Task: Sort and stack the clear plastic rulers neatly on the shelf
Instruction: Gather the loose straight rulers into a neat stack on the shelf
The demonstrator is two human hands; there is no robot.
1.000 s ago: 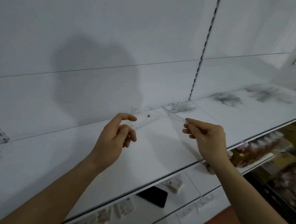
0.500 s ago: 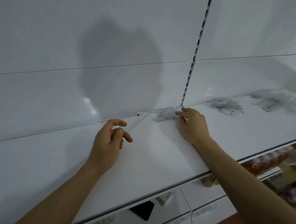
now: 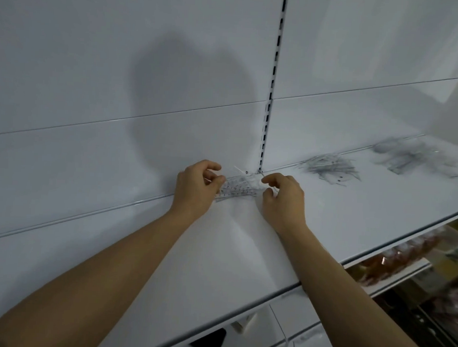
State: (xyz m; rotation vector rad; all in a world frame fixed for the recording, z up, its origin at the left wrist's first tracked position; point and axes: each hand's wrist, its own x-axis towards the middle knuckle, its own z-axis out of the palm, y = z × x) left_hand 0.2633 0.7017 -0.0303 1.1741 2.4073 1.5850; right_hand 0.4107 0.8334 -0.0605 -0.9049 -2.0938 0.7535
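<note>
Both hands met at the shelf's [image 3: 245, 240] back edge — left hand [image 3: 195, 187] and right hand [image 3: 283, 200], fingers curled, pinched the ruler stack [image 3: 236, 191]; two loose ruler piles [image 3: 329, 168] lay rightward.

- The single head-worn camera is looking forward and slightly down from above both bare forearms, facing the white back panel [image 3: 120, 93].
- It is sitting close, both hands filling mid-frame.
- Beyond the fingertips, the flat white metal shelf [image 3: 353, 214] is stretching rightward; below the wrists, lower shelving is showing.
</note>
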